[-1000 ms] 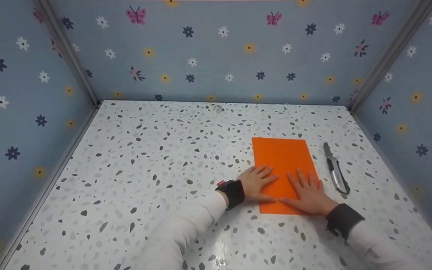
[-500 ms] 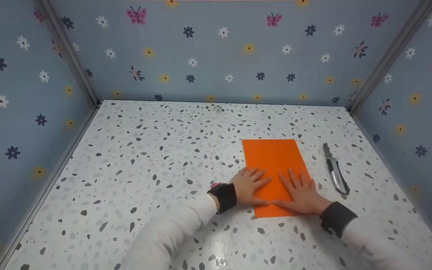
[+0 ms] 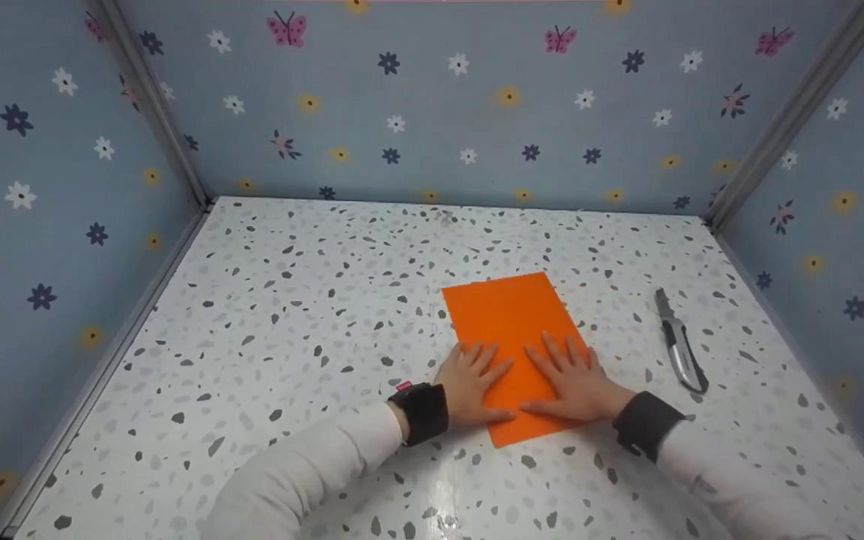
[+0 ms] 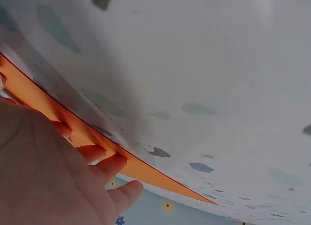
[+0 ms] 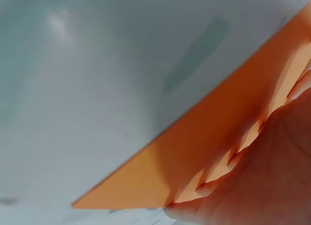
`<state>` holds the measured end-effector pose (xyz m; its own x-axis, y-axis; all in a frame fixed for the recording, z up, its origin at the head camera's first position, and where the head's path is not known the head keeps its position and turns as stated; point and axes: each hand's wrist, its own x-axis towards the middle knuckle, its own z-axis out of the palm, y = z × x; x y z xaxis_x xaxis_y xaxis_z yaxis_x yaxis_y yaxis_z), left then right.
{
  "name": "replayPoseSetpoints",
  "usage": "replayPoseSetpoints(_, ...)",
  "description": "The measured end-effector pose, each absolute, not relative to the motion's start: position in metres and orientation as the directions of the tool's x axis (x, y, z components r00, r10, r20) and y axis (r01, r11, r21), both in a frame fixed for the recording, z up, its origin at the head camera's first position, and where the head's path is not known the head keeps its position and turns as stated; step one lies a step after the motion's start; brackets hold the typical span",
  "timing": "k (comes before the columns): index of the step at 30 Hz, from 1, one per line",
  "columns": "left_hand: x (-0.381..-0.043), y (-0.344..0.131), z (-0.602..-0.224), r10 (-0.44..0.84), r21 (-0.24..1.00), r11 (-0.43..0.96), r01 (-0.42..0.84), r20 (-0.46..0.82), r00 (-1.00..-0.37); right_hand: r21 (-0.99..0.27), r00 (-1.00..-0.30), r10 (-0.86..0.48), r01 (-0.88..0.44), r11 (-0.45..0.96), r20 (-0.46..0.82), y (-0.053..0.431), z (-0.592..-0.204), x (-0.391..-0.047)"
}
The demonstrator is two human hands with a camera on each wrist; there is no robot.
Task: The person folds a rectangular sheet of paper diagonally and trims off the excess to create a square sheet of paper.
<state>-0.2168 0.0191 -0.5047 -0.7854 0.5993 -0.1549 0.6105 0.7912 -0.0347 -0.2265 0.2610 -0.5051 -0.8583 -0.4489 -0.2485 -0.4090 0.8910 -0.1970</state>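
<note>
- Since half a second ago, the orange sheet [image 3: 511, 315] has slid toward 9 o'clock in the head view and turned counterclockwise; its far end now leans to 11 o'clock. Both hands have gone with it.
- Left hand [image 3: 469, 386]: at 8 o'clock of the sheet's middle, palm down, fingers straight and spread wide, aimed at about 1 o'clock. The fingers rest flat on the sheet's near half and along its left edge, gripping nothing.
- Right hand [image 3: 573, 386]: at 4 o'clock of the sheet's middle, palm down, fingers straight and fanned wide, aimed at about 11 o'clock, also flat on the sheet. The two thumb tips lie near each other without touching.
- Sheet: flat on the speckled tabletop [image 3: 312, 322], slightly toward 3 o'clock from its middle.
- Knife [image 3: 679, 345]: lying at 3 o'clock of the sheet, well apart from it, its blade pointing between 11 and 12 o'clock.
- Blue patterned panels [image 3: 432, 82] box the tabletop in at 9, 12 and 3 o'clock; within them lie the sheet and the knife.
- Dark wristbands [image 3: 428, 414] circle both wrists, below white sleeves [image 3: 297, 476].
- Right wrist view: one sheet corner points to 7 o'clock, with the palm at 4 o'clock.
</note>
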Motion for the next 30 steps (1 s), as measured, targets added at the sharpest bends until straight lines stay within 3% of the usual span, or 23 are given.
replayPoseSetpoints(8, -0.199, 0.003, -0.490, 0.533, -0.079, 0.830, 0.552, -0.183, -0.826, -0.174, -0.818, -0.521, -0.492, 0.853, -0.244, 0.240, -0.507, -0.236)
replayPoseSetpoints(16, -0.194, -0.010, -0.501, 0.457, -0.050, 0.880, 0.472, -0.177, -0.872, -0.165, -0.769, -0.586, -0.563, 0.810, -0.256, 0.223, -0.505, -0.249)
replayPoseSetpoints(30, -0.194, -0.031, -0.490, 0.445, 0.045, 0.894, 0.446, -0.195, -0.874, -0.159, -0.718, -0.651, -0.633, 0.758, -0.246, 0.212, -0.514, -0.267)
